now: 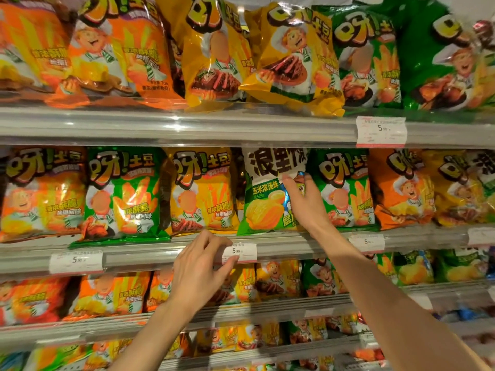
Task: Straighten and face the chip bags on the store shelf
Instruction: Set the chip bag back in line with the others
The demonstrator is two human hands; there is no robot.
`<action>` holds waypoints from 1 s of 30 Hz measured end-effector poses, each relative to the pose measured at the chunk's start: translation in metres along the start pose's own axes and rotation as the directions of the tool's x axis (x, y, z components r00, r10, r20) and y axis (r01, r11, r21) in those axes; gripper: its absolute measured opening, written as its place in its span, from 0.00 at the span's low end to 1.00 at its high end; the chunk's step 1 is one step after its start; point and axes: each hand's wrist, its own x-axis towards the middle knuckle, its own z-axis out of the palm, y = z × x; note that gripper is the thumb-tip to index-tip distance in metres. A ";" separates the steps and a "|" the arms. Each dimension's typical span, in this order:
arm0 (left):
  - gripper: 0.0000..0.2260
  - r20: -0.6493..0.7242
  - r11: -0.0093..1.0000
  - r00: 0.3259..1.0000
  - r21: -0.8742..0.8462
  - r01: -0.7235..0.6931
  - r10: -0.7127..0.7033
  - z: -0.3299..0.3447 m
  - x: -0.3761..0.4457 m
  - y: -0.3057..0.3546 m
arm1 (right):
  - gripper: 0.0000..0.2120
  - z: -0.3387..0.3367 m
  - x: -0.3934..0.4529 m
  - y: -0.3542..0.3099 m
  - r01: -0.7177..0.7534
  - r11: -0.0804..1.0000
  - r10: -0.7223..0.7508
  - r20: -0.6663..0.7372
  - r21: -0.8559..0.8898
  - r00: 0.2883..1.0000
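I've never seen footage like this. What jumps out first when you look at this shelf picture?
Rows of bright orange, yellow and green chip bags fill every shelf. On the middle shelf one odd bag, the white-and-green bag, stands among them, and the right hand has its fingers on its right side. Lower down, the left hand touches a price tag on the shelf rail.

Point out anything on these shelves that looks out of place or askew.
The white-and-green bag on the middle shelf is a different product among the potato-stick bags; the right hand holds it. On the top shelf, a yellow bag tilts and overhangs the edge. The left hand touches a price tag.
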 end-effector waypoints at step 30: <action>0.19 -0.110 0.982 0.989 -0.151 -0.114 0.098 0.032 -0.065 -0.002 | 0.35 0.008 -0.155 0.132 0.224 0.763 -0.247 0.046 -0.606 0.968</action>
